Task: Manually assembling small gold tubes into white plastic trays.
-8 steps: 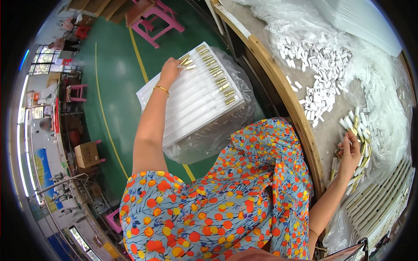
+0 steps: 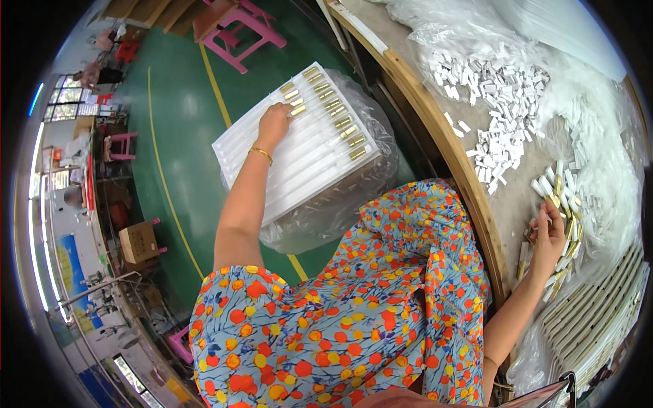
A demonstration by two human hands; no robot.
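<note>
A white ribbed tray (image 2: 313,160) stands at the middle left, with short gold-and-white tubes (image 2: 341,122) lined up in its grooves along the far right side. Over its far left part, my left hand (image 2: 275,124) is closed, with thumb and fingers at the end of a gold-and-white tube (image 2: 298,109). Beside that tube, others lie in a second short row. On the workbench at the right, my right hand (image 2: 548,234) bends its fingers onto a heap of similar tubes (image 2: 570,238), fingertips at one gold piece; the palm side is partly hidden.
Clear plastic wrap (image 2: 377,122) surrounds the tray's base. The bench has a wooden edge (image 2: 435,129), a pile of small white pieces (image 2: 500,143), plastic film (image 2: 605,156) and stacked ribbed trays (image 2: 592,306). A pink stool (image 2: 248,41) stands on the green floor.
My left hand has moved slightly down and right over the tray, uncovering tubes now lying in the grooves. My right hand has barely shifted at the heap.
</note>
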